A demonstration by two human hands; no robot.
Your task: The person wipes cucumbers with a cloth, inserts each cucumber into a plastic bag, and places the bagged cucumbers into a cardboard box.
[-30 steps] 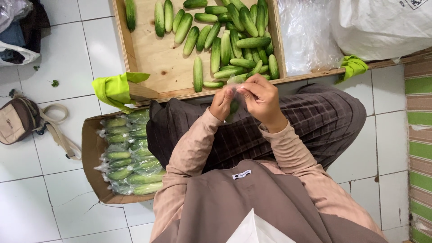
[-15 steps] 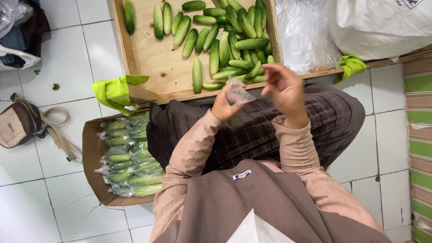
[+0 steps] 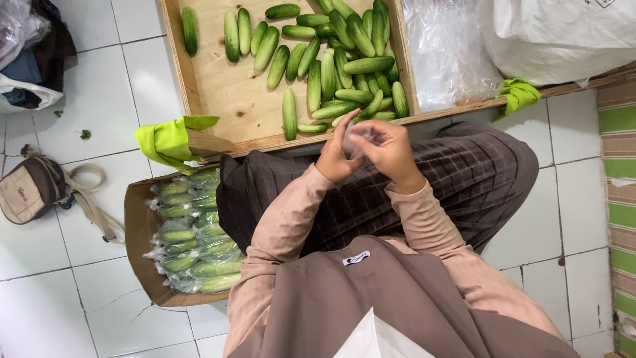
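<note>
My left hand and my right hand meet just in front of the wooden tray, above my lap. Both pinch a small clear plastic bag between the fingers; what is inside it I cannot tell. Loose green cucumbers lie piled in the tray's right half, with a few apart on the left. The nearest cucumbers lie just beyond my fingertips at the tray's near edge.
A cardboard box of bagged cucumbers stands on the tiled floor to my left. Yellow-green cloths wrap the tray's corners. Clear plastic bags and a white sack lie right of the tray. A tan bag sits far left.
My right hand lifted away to the right with the clear bag stretched between the hands, then came back. Both hands are now together on the bag.
</note>
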